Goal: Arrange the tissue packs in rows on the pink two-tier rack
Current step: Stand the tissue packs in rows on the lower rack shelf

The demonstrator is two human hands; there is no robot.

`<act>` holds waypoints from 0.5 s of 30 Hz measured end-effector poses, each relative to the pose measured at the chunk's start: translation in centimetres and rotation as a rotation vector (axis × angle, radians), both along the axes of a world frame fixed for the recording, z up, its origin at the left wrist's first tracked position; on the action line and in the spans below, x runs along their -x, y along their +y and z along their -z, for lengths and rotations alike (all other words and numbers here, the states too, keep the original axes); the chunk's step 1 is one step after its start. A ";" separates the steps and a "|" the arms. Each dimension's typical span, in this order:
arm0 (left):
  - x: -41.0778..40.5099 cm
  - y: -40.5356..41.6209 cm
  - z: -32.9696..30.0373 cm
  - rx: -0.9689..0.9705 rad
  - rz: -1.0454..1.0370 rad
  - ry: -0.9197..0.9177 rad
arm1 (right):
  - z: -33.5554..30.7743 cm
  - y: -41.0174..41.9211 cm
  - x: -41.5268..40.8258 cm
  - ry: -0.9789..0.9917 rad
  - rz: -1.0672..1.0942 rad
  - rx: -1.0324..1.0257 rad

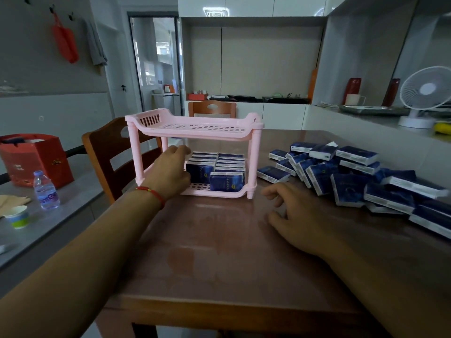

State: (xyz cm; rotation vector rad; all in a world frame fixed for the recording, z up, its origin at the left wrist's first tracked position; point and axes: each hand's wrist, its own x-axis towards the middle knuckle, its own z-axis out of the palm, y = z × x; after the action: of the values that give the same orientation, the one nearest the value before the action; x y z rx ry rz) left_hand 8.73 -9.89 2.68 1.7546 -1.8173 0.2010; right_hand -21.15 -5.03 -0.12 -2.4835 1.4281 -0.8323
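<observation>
Tissue packs [216,168] in dark blue wrap stand in 2 rows on the bottom shelf of the pink rack [195,128]. Its top shelf has no packs on it. Many more packs lie in a loose pile [361,176] on the brown table [219,252], just to the right of the rack.

The left hand [170,172] reaches into the bottom shelf and touches the left row. Its fingers look bent against the packs, but they are partly hidden, so I cannot tell if they grip 1 or only push. The right hand [300,215] rests on the table between the rack and the pile. Its fingers are loose, a bit apart, and hold nothing.

The job looks less than half done. Packs standing on end can tip like dominoes if the left hand bumps them. The rack is light and could slide if pushed hard. Pulling 1 pack from the messy pile could make others slip toward the table edge.
</observation>
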 end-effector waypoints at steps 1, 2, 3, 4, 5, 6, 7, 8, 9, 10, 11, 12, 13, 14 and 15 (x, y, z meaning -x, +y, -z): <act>0.6 0.6 -0.2 0.064 -0.025 -0.072 | 0.0 0.0 0.1 -0.026 0.006 0.006; 0.7 1.0 -0.3 0.138 -0.051 -0.154 | 0.1 -0.2 0.0 -0.044 0.006 0.017; 0.5 1.6 -0.3 0.194 -0.071 -0.224 | 0.3 -0.6 -0.4 -0.051 0.002 0.031; 1.7 2.6 -0.3 0.235 -0.042 -0.278 | 0.3 -0.1 0.7 -0.058 0.021 0.057; 2.8 3.6 -0.3 0.256 0.000 -0.310 | 0.1 0.4 1.6 -0.054 0.044 0.086; 2.9 4.2 -0.1 0.281 0.036 -0.318 | 0.3 0.0 1.4 -0.046 0.051 0.111; 3.3 4.9 -0.1 0.306 0.081 -0.309 | 0.4 -0.2 1.2 -0.041 0.056 0.136; 4.3 5.5 0.1 0.321 0.140 -0.291 | 0.3 -0.2 1.4 -0.039 0.068 0.158; 5.6 6.4 0.1 0.302 0.200 -0.259 | 0.2 0.1 1.6 -0.050 0.090 0.174; 7.0 7.1 0.3 0.281 0.262 -0.220 | 0.0 0.4 1.8 -0.060 0.117 0.187; 8.5 7.6 0.4 0.255 0.318 -0.181 | -0.2 0.7 2.1 -0.059 0.151 0.193; 10.0 8.0 0.5 0.233 0.371 -0.160 | -0.3 1.1 2.5 -0.047 0.186 0.188; 11.7 8.2 0.7 0.205 0.419 -0.153 | -0.5 1.5 3.2 -0.035 0.223 0.177; 13.2 8.3 0.8 0.181 0.468 -0.154 | -0.7 2.0 4.0 -0.032 0.265 0.169; 14.6 8.2 0.9 0.161 0.511 -0.158 | -1.0 2.6 5.0 -0.037 0.309 0.166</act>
State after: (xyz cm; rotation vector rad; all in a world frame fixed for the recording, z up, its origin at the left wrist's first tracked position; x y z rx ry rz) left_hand -5.92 -1.66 1.79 1.1462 -2.2280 0.2732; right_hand -26.20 -2.47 0.83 -2.3783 1.8281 -1.0865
